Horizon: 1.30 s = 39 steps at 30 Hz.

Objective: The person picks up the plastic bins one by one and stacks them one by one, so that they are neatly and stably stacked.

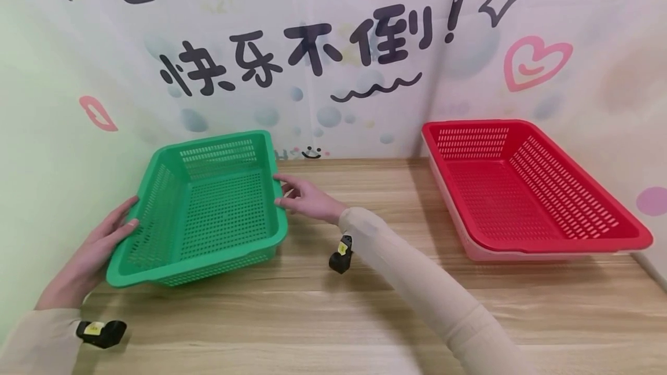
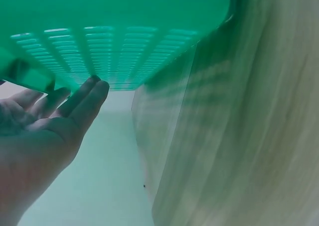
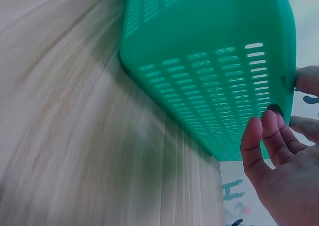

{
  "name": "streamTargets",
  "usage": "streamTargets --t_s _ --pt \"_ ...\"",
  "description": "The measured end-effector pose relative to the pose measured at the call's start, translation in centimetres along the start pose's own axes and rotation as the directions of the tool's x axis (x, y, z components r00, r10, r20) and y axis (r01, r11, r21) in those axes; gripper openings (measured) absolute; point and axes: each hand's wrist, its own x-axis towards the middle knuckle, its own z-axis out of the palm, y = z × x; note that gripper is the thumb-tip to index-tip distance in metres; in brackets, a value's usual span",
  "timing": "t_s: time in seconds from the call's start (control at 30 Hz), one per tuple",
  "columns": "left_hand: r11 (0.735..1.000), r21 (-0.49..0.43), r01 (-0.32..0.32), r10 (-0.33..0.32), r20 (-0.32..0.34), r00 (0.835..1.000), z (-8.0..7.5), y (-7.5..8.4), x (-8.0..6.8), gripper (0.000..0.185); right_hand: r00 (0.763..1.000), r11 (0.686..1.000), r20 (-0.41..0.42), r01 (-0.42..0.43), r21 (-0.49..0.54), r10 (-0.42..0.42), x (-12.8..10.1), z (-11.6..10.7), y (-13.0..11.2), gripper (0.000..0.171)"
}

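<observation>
Right sleeve (image 1: 424, 284) nearest; left hand (image 1: 96, 253), right hand (image 1: 308, 197) grip green basket (image 1: 224, 213) by opposite sides near desk (image 1: 292, 323) back left corner; red basket (image 1: 500, 201) near right edge, untouched; grip set, handling looks unfinished

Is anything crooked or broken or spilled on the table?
Just the green basket: it looks crooked, with the left hand and right hand at its rim. In the head view its near edge slants up to the right, while the red basket has a nearly level one. I see nothing broken or spilled.
</observation>
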Motion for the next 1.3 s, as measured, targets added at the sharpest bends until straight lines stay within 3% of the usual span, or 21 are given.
streamTargets --t_s 0.27,0.53,0.77,1.3 --pt "0.998 -0.06 -0.016 0.018 0.033 0.999 1.1 0.3 0.2 0.06 0.999 0.998 -0.031 0.018 0.061 -0.017 -0.5 -1.2 0.8 0.06" --pt "0.996 -0.056 -0.075 0.078 0.06 0.995 2.4 0.3 0.6 0.058 0.998 0.999 -0.065 0.001 0.036 0.001 -1.5 -2.7 1.5 0.058" --pt "0.997 -0.005 -0.082 0.082 0.088 0.993 3.5 1.0 1.1 0.058 0.997 1.0 -0.081 0.002 0.015 -0.001 -2.3 -4.1 1.8 0.056" --pt "0.981 -0.104 -0.165 0.18 0.152 0.972 6.3 2.0 2.9 0.056 0.997 0.999 -0.08 -0.025 -0.043 0.022 -4.7 -7.5 1.4 0.058"
